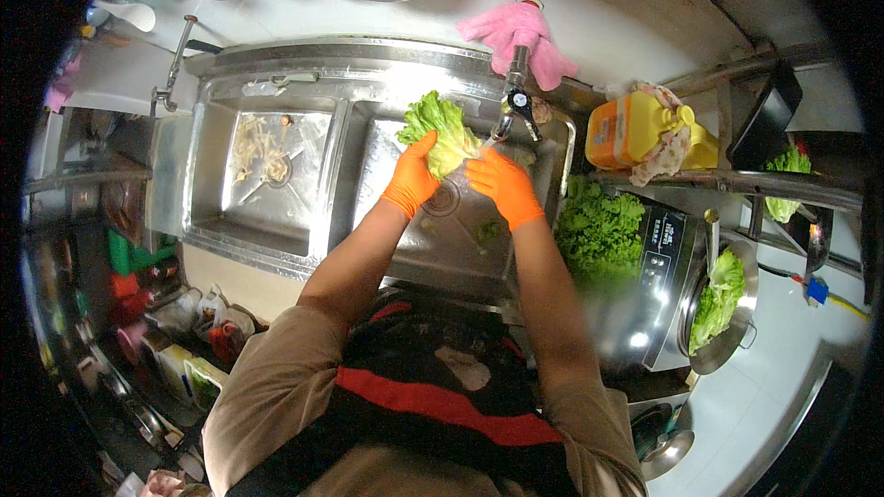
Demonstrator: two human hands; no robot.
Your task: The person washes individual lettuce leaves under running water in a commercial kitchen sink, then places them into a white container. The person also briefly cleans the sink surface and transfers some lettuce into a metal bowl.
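Over the right basin of a steel double sink (335, 172), a bunch of green lettuce leaves (438, 124) is held in front of me, its frilly tips up and to the left. My left hand (414, 176), in an orange glove, grips the leaves with the thumb across their face. My right hand (505, 183), gloved alike, has its fingertips at the pale stem end, just below the tap (514, 107). A whitish streak lies between that hand and the spout; whether it is water is unclear. The fingers partly cover the stem end.
Pale scraps (266, 148) lie in the left basin. A pink cloth (521, 38) hangs over the tap pipe. To the right are a yellow jug (625, 128), curly green lettuce (601, 231), a black control panel (661, 241) and a metal pan (742, 331) of lettuce.
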